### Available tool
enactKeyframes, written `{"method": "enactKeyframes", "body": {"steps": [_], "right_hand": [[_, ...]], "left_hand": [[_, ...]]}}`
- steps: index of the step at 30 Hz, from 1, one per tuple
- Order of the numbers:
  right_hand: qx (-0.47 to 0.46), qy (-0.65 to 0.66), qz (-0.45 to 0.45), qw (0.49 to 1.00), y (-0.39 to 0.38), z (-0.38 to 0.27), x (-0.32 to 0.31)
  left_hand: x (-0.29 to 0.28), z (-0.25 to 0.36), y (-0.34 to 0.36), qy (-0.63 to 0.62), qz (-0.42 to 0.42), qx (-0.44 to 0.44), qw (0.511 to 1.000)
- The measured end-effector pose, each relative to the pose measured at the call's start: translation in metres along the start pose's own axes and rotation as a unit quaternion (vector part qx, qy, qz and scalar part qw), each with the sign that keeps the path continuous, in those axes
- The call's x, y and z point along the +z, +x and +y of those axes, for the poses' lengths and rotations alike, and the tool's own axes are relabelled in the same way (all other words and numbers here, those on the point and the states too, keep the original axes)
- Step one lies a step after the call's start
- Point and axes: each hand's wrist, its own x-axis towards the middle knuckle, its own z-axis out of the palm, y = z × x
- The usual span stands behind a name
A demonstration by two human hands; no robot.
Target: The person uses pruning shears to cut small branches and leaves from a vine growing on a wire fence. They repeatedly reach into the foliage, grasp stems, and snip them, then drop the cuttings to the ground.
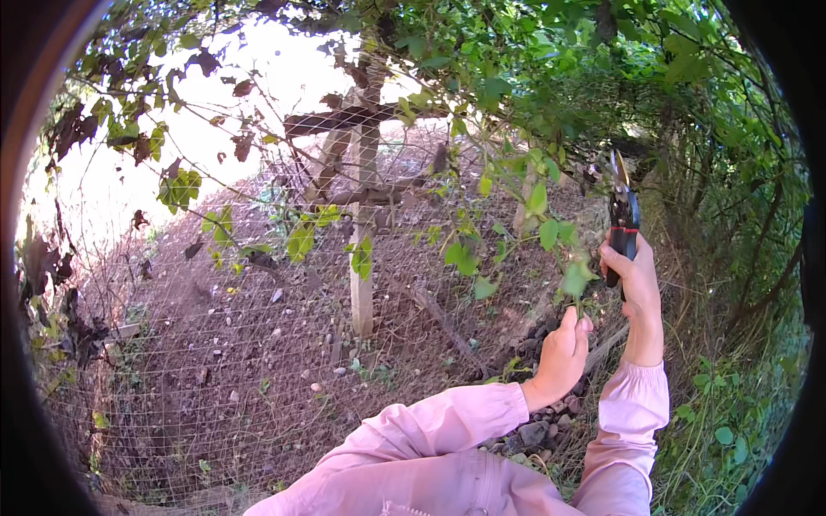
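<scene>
My right hand [637, 275], raised on the right side, is wrapped round a pair of pruning shears [623, 211] with black and red handles. Their metal blades point upward toward the foliage and look slightly parted. Lower and just to the left, my left hand [557, 357] is closed, thumb and fingers pinching a thin green vine [578, 303]. Heart-shaped leaves [575, 280] of that vine rise above the pinch, close beside the right hand. The shears' blades are apart from the pinched stem.
A wire mesh fence [215, 378] spans the left and middle, with a pale post [361, 258] and a dark wooden rail [344, 119]. Dense green shrubs [731, 206] crowd the right. Stones [535, 433] lie below my left hand. Dry brown leaves [73, 129] hang at far left.
</scene>
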Motion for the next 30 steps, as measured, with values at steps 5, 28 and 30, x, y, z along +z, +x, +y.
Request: {"method": "enactKeyframes", "body": {"steps": [5,28,30], "right_hand": [[0.007,-0.083,-0.069,0.994,0.023,0.001,0.016],[-0.13,0.008,-0.181,0.975,-0.04,0.002,0.11],[-0.042,0.13,-0.245,0.96,-0.021,0.001,0.099]], "left_hand": [[0.005,-0.011,0.002,0.146,-0.025,0.008,0.989],[-0.175,0.067,0.128,-0.473,-0.088,0.01,0.877],[-0.17,0.072,0.124,-0.421,0.09,-0.031,0.902]]}}
